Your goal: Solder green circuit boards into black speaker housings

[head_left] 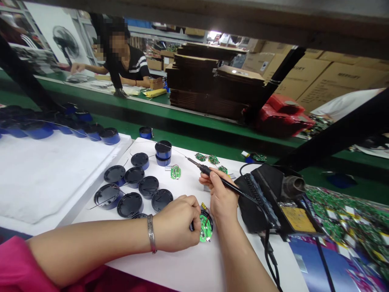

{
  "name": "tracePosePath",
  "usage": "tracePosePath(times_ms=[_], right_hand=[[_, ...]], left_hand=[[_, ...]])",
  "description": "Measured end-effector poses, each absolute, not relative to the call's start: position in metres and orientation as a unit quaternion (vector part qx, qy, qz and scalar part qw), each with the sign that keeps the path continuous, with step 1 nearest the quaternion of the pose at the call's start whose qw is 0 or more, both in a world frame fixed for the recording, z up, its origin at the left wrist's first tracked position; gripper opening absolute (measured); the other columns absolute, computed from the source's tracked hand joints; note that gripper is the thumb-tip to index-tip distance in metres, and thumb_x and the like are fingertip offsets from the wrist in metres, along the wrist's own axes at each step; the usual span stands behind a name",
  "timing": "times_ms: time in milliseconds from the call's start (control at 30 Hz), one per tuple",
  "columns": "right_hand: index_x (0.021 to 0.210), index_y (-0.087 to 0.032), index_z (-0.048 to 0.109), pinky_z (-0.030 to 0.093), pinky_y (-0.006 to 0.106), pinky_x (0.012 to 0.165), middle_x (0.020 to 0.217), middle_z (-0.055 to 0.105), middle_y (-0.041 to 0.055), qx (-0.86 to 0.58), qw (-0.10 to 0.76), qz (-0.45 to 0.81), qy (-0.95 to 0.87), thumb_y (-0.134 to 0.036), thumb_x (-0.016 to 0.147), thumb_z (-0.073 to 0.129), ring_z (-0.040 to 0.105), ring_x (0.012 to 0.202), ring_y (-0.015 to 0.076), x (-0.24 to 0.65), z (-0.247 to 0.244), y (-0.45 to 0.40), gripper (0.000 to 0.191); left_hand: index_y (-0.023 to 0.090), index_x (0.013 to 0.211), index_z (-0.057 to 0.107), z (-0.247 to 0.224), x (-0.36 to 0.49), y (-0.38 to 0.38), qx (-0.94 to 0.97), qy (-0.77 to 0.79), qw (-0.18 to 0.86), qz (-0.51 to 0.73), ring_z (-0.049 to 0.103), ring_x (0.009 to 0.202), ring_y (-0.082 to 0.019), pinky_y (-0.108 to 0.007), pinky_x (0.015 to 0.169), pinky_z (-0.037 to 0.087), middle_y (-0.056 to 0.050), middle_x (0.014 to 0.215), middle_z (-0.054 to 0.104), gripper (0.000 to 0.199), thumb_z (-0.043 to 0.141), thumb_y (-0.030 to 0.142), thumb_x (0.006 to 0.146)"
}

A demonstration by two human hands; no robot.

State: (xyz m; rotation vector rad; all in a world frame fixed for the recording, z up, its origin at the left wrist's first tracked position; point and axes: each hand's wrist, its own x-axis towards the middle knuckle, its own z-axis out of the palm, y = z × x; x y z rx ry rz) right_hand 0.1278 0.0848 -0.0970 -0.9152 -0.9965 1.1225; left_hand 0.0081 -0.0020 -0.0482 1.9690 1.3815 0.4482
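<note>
My right hand is wrapped round a black soldering iron, whose tip points up and to the left, over the white board. Below it lies a green circuit board with red and black wires, seated in a dark round housing that is partly hidden. My left hand, with a metal bracelet on the wrist, rests at the left edge of this board with its fingers curled in; what they hold, if anything, is hidden. A thin wire runs from near the iron's tip to the left.
Black-and-blue round housings stand left of my hands. Small circuit boards lie beyond. The iron's stand and a yellow sponge are at right, before piled boards. A person sits across the bench.
</note>
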Motion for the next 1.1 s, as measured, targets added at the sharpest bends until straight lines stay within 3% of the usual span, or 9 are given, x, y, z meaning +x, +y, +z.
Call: tracePosePath(times_ms=[133, 233, 333, 467, 633, 833, 1100], right_hand=[[0.093, -0.016, 0.07, 0.055, 0.029, 0.065, 0.077, 0.07, 0.0007, -0.438, 0.684, 0.397, -0.428, -0.031, 0.068, 0.083, 0.066, 0.066, 0.0142, 0.143, -0.08, 0.072, 0.031], [0.092, -0.017, 0.071, 0.052, 0.028, 0.064, 0.076, 0.068, -0.0004, -0.474, 0.711, 0.315, -0.413, -0.034, 0.074, 0.08, 0.064, 0.063, 0.0122, 0.159, -0.064, 0.052, 0.026], [0.085, -0.015, 0.07, 0.049, 0.027, 0.054, 0.064, 0.062, -0.0018, -0.497, 0.736, 0.231, -0.397, -0.038, 0.08, 0.075, 0.059, 0.053, 0.0119, 0.176, -0.056, 0.026, 0.024], [0.079, -0.016, 0.066, 0.042, 0.025, 0.041, 0.057, 0.057, -0.0036, -0.514, 0.711, 0.242, -0.413, -0.032, 0.077, 0.075, 0.053, 0.042, 0.0122, 0.198, -0.059, -0.01, 0.018], [0.074, -0.017, 0.062, 0.049, 0.029, 0.051, 0.067, 0.061, -0.0003, -0.475, 0.687, 0.159, -0.527, -0.018, 0.073, 0.072, 0.059, 0.056, 0.0147, 0.214, -0.065, -0.033, 0.01], [0.082, -0.019, 0.055, 0.043, 0.03, 0.053, 0.061, 0.051, -0.0038, -0.384, 0.644, 0.221, -0.623, -0.008, 0.077, 0.062, 0.054, 0.052, 0.0134, 0.207, -0.059, -0.038, 0.014], [0.084, -0.02, 0.05, 0.035, 0.026, 0.047, 0.062, 0.048, -0.0053, -0.384, 0.579, 0.251, -0.674, -0.01, 0.076, 0.063, 0.047, 0.048, 0.0103, 0.211, -0.064, -0.041, 0.018]], left_hand=[[0.017, 0.065, 0.071, -0.048, 0.007, -0.003, 0.758, 0.525, 0.345, 0.173, 0.063, 0.091, -0.02, -0.029, 0.082, 0.051, -0.006, 0.097, 0.065, 0.015, 0.061, 0.005, 0.066], [0.017, 0.064, 0.071, -0.048, 0.006, -0.002, 0.759, 0.521, 0.352, 0.17, 0.062, 0.092, -0.02, -0.03, 0.083, 0.05, -0.006, 0.098, 0.064, 0.016, 0.061, 0.005, 0.067], [0.017, 0.065, 0.071, -0.047, 0.005, -0.002, 0.759, 0.518, 0.359, 0.165, 0.062, 0.093, -0.02, -0.03, 0.082, 0.05, -0.006, 0.099, 0.064, 0.017, 0.061, 0.004, 0.066], [0.017, 0.062, 0.069, -0.047, 0.005, -0.003, 0.76, 0.517, 0.357, 0.165, 0.063, 0.092, -0.019, -0.028, 0.078, 0.049, -0.005, 0.098, 0.064, 0.016, 0.061, 0.004, 0.066], [0.017, 0.062, 0.067, -0.052, 0.005, -0.004, 0.765, 0.521, 0.333, 0.183, 0.063, 0.088, -0.018, -0.027, 0.074, 0.049, -0.004, 0.096, 0.064, 0.014, 0.062, 0.007, 0.069], [0.017, 0.059, 0.067, -0.054, 0.007, -0.004, 0.76, 0.526, 0.335, 0.184, 0.063, 0.091, -0.019, -0.027, 0.075, 0.049, -0.004, 0.095, 0.064, 0.015, 0.063, 0.007, 0.07], [0.017, 0.058, 0.068, -0.05, 0.009, -0.003, 0.755, 0.537, 0.338, 0.163, 0.062, 0.087, -0.018, -0.026, 0.071, 0.048, -0.005, 0.094, 0.063, 0.014, 0.064, 0.009, 0.068]])
